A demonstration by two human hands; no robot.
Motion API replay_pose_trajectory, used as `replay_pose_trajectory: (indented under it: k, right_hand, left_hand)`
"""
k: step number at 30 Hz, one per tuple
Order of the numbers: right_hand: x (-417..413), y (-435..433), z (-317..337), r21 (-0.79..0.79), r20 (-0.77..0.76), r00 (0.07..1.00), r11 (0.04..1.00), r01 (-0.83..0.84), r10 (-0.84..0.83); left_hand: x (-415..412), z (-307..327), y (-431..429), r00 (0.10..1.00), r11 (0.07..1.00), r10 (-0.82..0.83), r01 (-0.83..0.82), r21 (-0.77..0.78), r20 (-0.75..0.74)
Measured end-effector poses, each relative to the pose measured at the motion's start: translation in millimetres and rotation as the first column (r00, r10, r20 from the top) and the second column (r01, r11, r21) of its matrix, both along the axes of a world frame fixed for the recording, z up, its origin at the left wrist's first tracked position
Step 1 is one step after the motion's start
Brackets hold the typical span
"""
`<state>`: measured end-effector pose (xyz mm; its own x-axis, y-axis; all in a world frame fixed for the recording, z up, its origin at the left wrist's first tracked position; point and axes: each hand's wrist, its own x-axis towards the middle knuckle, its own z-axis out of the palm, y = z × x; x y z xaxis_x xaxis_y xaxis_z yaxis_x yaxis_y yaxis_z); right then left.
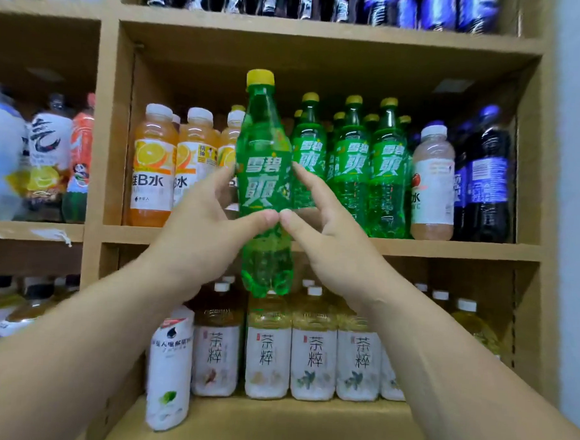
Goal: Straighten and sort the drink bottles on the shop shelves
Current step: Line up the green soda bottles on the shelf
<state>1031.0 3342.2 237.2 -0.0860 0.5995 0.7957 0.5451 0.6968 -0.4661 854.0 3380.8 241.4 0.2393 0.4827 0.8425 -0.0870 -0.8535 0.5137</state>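
- Currently both hands on one green soda bottle (265,172), held upright in the air in front of the middle shelf (447,249); its base hangs below the shelf edge.
- My left hand (208,229) and right hand (328,234) are closed round its waist from either side, thumbs nearly meeting in front.
- Done, as far as I can judge: green soda row (350,169) stands upright, labels out.
- Left: seat this bottle. Likely slot is between the orange vitamin bottles (171,168) and the green row, though I can't see how much room is there.
- Obstacles: a pale pink bottle (433,183) and dark blue bottles (486,182) crowd the right end.
- Lower shelf: tea bottles (289,359) lined up; one white bottle (170,371) leans out front, probably needs fixing.
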Motion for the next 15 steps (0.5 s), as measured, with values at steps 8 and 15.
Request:
replay_pose_trajectory:
  k: [8,15]
  right_hand:
    - [3,23,37,0.075,0.054,0.989,0.988,0.132,-0.136]
    - [3,56,35,0.045,0.001,0.976,0.975,0.218,-0.218]
  left_hand:
    - [19,64,23,1.0,1.0,0.009,-0.01,-0.012,-0.026]
    - [37,62,44,0.988,0.988,0.156,-0.155,0.025,-0.021]
